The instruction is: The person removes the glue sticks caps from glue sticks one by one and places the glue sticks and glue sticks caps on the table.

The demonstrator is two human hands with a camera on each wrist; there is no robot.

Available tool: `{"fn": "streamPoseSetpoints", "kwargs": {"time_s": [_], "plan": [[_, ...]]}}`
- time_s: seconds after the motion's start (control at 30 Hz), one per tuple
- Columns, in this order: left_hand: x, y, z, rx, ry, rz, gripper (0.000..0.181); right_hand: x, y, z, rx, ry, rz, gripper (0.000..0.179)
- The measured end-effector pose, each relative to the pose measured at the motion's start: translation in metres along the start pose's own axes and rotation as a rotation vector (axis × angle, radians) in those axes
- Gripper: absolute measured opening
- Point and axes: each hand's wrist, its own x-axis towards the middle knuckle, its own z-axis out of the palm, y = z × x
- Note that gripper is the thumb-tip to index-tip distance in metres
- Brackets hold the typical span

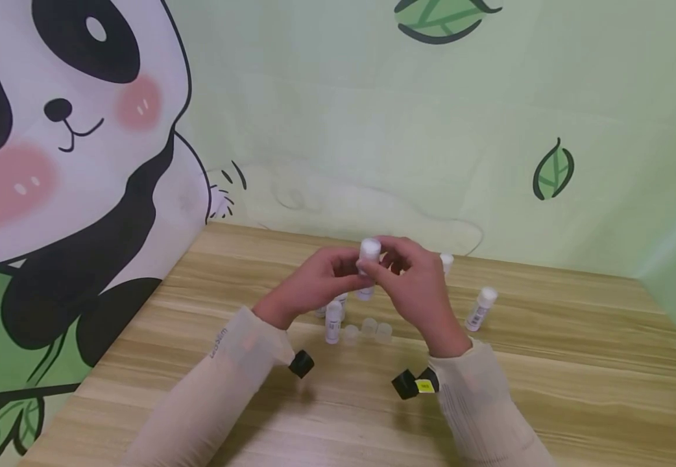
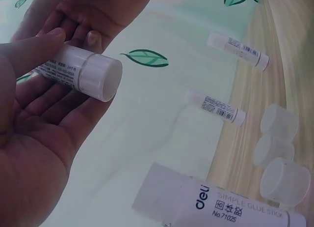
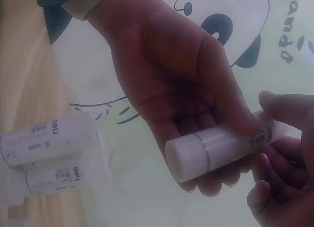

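Observation:
Both hands meet around one white glue stick [image 1: 370,250], raised over the table. The left hand [image 1: 314,280] holds its barrel between thumb and fingers; in the left wrist view the stick's plain white end [image 2: 107,79] points toward the lower right. From the other side, the right hand [image 1: 418,285] pinches the opposite end, with its thumb and fingertips [image 3: 269,98] at that end in the right wrist view. Printed "deli" lettering shows on the held barrel [image 3: 223,144]. Beneath the hands, several more glue sticks [image 1: 333,323] stand upright.
Three loose translucent caps [image 1: 383,333] lie near the standing sticks on the wooden table [image 1: 577,363]. Farther right stands another glue stick [image 1: 481,309], and one [image 1: 446,262] shows partly behind the right hand. A panda-printed backdrop [image 1: 326,117] rises behind the table.

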Motion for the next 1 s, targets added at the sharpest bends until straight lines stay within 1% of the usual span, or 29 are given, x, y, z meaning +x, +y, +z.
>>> {"fn": "streamPoseSetpoints", "kwargs": {"time_s": [0.17, 0.23, 0.4, 0.5, 0.7, 0.83, 1.0], "plan": [[0.000, 0.000, 0.003, 0.040, 0.014, -0.008, 0.032, -0.001, 0.000, 0.002, 0.071, 0.003, 0.041, 0.034], [0.000, 0.000, 0.004, 0.049, 0.012, -0.007, 0.031, -0.001, 0.000, 0.003, 0.100, 0.002, 0.071, 0.033], [-0.001, 0.001, 0.005, 0.066, -0.029, 0.027, 0.032, -0.002, -0.004, 0.003, 0.201, -0.013, 0.157, 0.030], [-0.002, 0.001, 0.007, 0.052, -0.060, 0.053, 0.031, -0.002, -0.006, 0.002, 0.238, -0.017, 0.174, 0.028], [-0.005, 0.000, 0.010, 0.001, -0.082, 0.073, 0.027, -0.002, -0.008, 0.002, 0.269, -0.032, 0.123, 0.021], [-0.007, 0.002, 0.012, -0.004, -0.090, 0.080, 0.027, -0.003, -0.008, 0.000, 0.276, -0.038, 0.085, 0.017], [-0.006, 0.005, 0.013, -0.006, -0.100, 0.089, 0.026, -0.003, -0.009, -0.004, 0.320, -0.048, 0.023, 0.014]]}}
